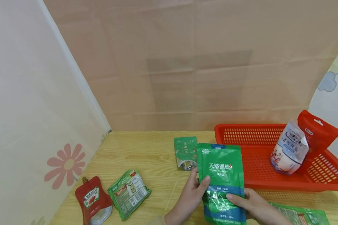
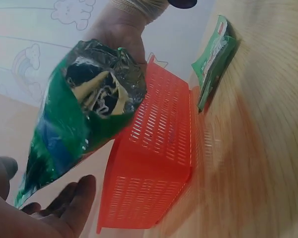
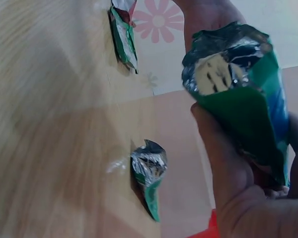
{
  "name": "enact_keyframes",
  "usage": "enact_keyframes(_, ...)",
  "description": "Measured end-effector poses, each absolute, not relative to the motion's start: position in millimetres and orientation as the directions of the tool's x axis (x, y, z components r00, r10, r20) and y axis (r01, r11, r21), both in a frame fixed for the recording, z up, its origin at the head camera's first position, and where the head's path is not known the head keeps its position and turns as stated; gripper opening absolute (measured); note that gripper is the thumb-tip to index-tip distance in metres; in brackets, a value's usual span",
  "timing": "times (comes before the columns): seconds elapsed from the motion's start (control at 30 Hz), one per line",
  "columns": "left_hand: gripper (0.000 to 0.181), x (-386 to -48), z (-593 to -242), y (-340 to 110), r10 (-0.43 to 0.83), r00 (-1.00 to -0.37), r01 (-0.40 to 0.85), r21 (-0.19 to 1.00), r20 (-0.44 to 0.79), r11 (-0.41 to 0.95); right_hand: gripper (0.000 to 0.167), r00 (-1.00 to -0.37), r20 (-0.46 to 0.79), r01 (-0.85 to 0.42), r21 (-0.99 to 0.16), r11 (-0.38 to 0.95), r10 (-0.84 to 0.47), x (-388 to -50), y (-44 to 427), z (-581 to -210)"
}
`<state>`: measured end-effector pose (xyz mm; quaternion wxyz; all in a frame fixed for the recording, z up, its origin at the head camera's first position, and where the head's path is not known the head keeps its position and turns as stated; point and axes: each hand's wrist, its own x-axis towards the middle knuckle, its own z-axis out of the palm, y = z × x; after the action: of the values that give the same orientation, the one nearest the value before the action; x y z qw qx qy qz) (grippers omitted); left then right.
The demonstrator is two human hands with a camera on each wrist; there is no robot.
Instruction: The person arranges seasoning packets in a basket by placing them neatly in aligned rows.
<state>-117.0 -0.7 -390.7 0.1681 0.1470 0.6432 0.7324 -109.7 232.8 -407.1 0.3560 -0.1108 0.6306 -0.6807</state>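
Observation:
In the head view a green and blue salt bag (image 1: 221, 165) is held upright above the table, its printed front facing me. My left hand (image 1: 190, 195) holds it at the left edge, thumb on the front. My right hand (image 1: 254, 206) grips the lower right side, with its thumb also across the front. Fingers behind the bag are mostly hidden. Seen from the right wrist, the bag's silvery clear-windowed bottom (image 3: 221, 69) shows pale contents. Just behind the held bag, a smaller green salt pouch (image 1: 185, 153) lies on the table.
A red plastic basket (image 1: 250, 184) at right contains a white salt bag (image 1: 289, 148) and a red bag (image 1: 316, 132). On the left lie a red ketchup pouch (image 1: 93, 198) and a green food packet (image 1: 129, 193). Another green packet (image 1: 301, 214) lies in front of the basket.

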Motion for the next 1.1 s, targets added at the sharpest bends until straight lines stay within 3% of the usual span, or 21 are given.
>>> enact_keyframes(0.17,0.077,-117.4,-391.6,2.1,0.426,-0.899,-0.15,0.986,-0.105,-0.072,0.061,-0.809,-0.348,0.294,-0.938,0.186,-0.475,-111.4,235.3,-398.2)
enact_keyframes(0.3,0.085,-116.6,-393.0,6.1,0.395,-0.901,-0.232,0.968,-0.177,-0.096,0.067,-0.872,-0.354,0.281,-0.928,0.246,-0.338,-112.9,234.0,-390.5)
enact_keyframes(0.6,0.089,-113.4,-391.3,14.0,0.482,-0.84,-0.399,0.885,-0.247,-0.241,0.068,-0.934,-0.341,0.322,-0.932,0.168,-0.104,-113.4,220.4,-378.7)
enact_keyframes(0.83,0.072,-111.6,-388.4,17.1,0.546,-0.802,-0.408,0.89,-0.243,-0.203,0.066,-0.933,-0.348,0.343,-0.937,0.062,-0.096,-112.9,214.0,-380.1)
enact_keyframes(1.1,0.066,-110.5,-390.8,21.2,0.507,-0.835,-0.363,0.906,-0.212,-0.219,0.067,-0.935,-0.331,0.324,-0.943,0.075,-0.127,-113.0,214.0,-379.9)
